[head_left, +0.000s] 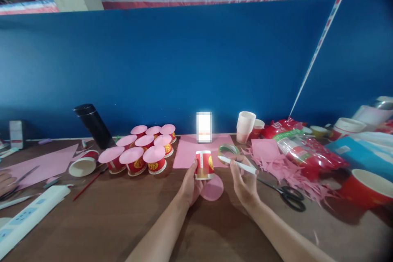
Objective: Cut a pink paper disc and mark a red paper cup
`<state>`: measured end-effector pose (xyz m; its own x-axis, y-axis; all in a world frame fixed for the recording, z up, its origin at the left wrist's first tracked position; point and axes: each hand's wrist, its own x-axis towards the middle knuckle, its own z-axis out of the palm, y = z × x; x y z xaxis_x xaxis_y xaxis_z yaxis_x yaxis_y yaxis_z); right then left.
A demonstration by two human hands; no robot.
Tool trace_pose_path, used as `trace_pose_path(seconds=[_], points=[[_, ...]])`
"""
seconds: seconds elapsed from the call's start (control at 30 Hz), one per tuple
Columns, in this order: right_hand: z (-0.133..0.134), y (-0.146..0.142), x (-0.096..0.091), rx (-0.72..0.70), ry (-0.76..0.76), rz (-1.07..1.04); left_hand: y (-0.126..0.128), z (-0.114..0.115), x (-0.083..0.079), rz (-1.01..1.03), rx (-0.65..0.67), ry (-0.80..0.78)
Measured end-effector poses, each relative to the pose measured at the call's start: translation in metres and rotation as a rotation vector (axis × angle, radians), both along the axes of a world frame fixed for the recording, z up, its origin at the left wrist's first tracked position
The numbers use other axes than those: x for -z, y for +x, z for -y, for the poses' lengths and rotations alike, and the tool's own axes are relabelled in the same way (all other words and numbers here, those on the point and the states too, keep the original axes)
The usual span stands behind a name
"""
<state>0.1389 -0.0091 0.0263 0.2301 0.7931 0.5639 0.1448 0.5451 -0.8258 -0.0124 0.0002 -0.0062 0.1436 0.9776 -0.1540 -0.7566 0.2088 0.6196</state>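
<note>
My left hand (192,186) is closed around a red paper cup (204,166) with gold print, held above the table. In my right hand (244,182) is a white pen-shaped tool (241,164), gripped between thumb and fingers, its tip pointing left toward the cup. Whether it is a glue pen or a marker I cannot tell. A pink paper disc (212,188) lies just below the cup, partly covered by my left hand. Behind my right fingers rests a roll of tape (229,149), on the edge of a pink paper sheet (186,151).
Several upturned red cups topped with pink discs (132,155) stand left of centre. A black flask (93,126) and power strip (33,213) are farther left. Scissors (291,197), pink scraps (282,168) and stacked white cups (245,126) lie right. Another person's hand (6,182) shows at far left.
</note>
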Motion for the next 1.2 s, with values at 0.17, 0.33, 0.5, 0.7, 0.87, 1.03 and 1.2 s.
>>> trace_pose_path(seconds=[0.17, 0.33, 0.5, 0.7, 0.87, 1.03, 1.2], points=[[0.0052, -0.0020, 0.0006, 0.007, 0.078, 0.142, 0.0021, -0.0015, 0.0016, 0.023, -0.039, -0.050], [0.0066, -0.0014, 0.0035, -0.035, 0.133, 0.251, 0.0037, -0.0020, 0.0014, 0.018, -0.028, -0.021], [0.0040, 0.0000, 0.0049, -0.054, 0.145, 0.271, 0.0051, -0.0001, 0.0025, 0.006, -0.035, 0.007], [0.0057, -0.0001, 0.0053, -0.043, 0.153, 0.342, 0.0056, 0.0009, 0.0034, -0.024, 0.006, 0.087], [0.0063, -0.0001, 0.0047, -0.014, 0.210, 0.387, 0.0058, 0.0001, 0.0054, -0.053, 0.008, 0.118], [0.0061, 0.0011, 0.0032, -0.012, 0.210, 0.423, 0.0061, 0.0003, 0.0046, -0.054, 0.010, 0.093], [0.0055, 0.0016, 0.0036, -0.020, 0.202, 0.437, 0.0067, 0.0021, 0.0003, -0.056, 0.001, 0.066]])
